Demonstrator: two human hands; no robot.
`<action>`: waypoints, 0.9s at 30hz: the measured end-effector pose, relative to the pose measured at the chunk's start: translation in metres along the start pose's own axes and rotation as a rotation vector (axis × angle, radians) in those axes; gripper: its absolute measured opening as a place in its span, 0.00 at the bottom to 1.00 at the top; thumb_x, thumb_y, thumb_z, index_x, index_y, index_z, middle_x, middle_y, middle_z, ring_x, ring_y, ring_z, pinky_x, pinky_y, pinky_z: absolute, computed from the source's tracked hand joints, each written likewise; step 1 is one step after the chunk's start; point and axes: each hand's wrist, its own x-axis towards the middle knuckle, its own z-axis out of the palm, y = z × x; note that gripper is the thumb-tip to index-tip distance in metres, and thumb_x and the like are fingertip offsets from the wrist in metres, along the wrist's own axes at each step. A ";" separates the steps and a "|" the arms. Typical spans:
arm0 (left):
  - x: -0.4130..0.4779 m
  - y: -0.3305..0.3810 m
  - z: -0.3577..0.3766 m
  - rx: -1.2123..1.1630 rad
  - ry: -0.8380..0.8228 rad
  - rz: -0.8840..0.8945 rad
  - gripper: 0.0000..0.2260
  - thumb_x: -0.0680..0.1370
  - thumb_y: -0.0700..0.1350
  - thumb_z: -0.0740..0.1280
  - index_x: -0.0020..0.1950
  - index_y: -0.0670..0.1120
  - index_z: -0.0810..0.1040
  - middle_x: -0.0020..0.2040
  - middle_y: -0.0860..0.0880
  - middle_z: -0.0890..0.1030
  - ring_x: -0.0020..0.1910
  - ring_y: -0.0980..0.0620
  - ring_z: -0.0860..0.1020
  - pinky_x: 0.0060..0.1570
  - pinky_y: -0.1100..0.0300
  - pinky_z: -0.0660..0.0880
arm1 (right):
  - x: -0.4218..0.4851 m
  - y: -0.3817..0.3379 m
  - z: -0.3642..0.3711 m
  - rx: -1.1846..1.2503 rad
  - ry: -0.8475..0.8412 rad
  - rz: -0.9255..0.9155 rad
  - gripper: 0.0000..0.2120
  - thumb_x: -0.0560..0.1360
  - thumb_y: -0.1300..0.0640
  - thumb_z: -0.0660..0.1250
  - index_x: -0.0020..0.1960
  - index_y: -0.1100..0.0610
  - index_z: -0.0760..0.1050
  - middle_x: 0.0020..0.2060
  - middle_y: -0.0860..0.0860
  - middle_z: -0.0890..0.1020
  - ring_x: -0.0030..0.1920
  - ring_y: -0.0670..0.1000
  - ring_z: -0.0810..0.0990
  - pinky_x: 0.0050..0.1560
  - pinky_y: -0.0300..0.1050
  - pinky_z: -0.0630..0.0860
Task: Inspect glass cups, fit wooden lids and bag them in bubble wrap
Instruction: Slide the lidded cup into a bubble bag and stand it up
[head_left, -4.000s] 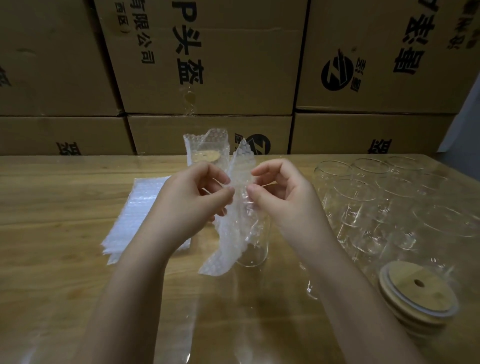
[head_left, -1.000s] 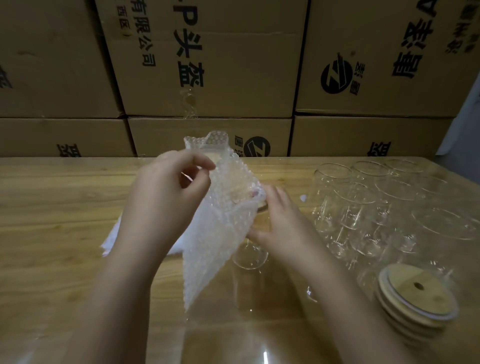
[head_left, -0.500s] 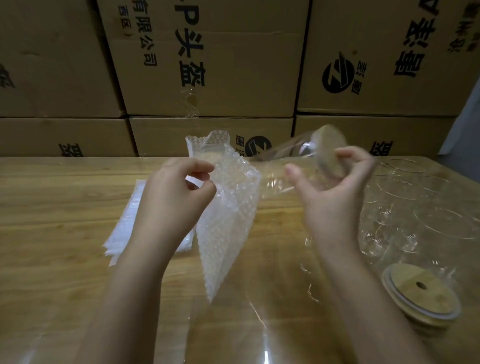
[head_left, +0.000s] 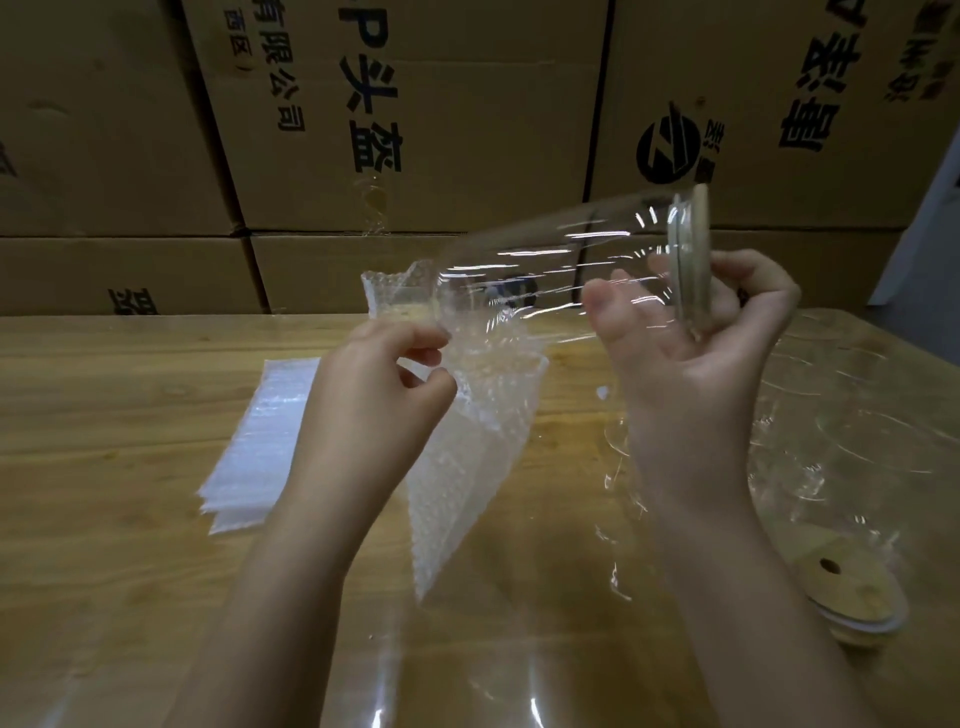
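- Boxes (head_left: 467, 104): brown cartons with black print, stacked as a wall behind the table.
- Table (head_left: 104, 467): wood-grain top under a clear, shiny sheet.
- Cups (head_left: 857, 415): a cluster of bare glass cups standing at the right of the table, without lids.
- Bag (head_left: 467, 467): a bubble-wrap pouch held in the air over the middle of the table. Its mouth is up and open, and its closed end hangs down to a point.
- Bag stack (head_left: 260, 441): flat bubble bags piled on the table to the left of the left hand.
- Cup (head_left: 545, 260): held in the air on its side, with the lidded end at right. The base points left and sits at the bag's mouth; I cannot tell whether it has gone in.
- Right hand (head_left: 691, 374): grips the cup at its lidded end, thumb on the glass wall and fingers curled behind the lid.
- Left hand (head_left: 379, 405): pinches the bag's mouth edge between thumb and fingertips.
- Lid stack (head_left: 852, 587): round wooden lids with a small hole, piled at the table's near right.
- Lid (head_left: 693, 260): a wooden disc fitted on the held cup, seen edge-on.
- Wrapped cup (head_left: 395, 301): stands in a bubble bag behind the left hand, partly hidden.
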 end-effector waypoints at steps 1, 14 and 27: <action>0.000 0.000 0.000 -0.009 0.022 -0.017 0.12 0.72 0.40 0.67 0.52 0.54 0.81 0.46 0.58 0.79 0.35 0.60 0.78 0.34 0.68 0.66 | 0.001 0.000 -0.001 -0.020 -0.025 0.004 0.27 0.67 0.55 0.76 0.54 0.47 0.61 0.52 0.47 0.73 0.55 0.50 0.78 0.49 0.35 0.76; 0.000 -0.001 -0.002 -0.090 0.038 -0.060 0.12 0.73 0.39 0.66 0.45 0.58 0.76 0.40 0.56 0.80 0.36 0.57 0.79 0.28 0.67 0.67 | -0.003 0.002 -0.001 -0.413 -0.214 -0.084 0.28 0.66 0.48 0.76 0.55 0.42 0.60 0.59 0.47 0.72 0.58 0.48 0.76 0.53 0.50 0.77; 0.007 -0.012 0.021 -0.480 -0.054 -0.194 0.09 0.76 0.38 0.68 0.41 0.51 0.82 0.34 0.53 0.80 0.35 0.57 0.76 0.42 0.58 0.75 | 0.001 -0.004 -0.006 -0.496 -0.200 -0.160 0.28 0.67 0.48 0.75 0.58 0.45 0.60 0.60 0.49 0.71 0.56 0.46 0.75 0.52 0.39 0.75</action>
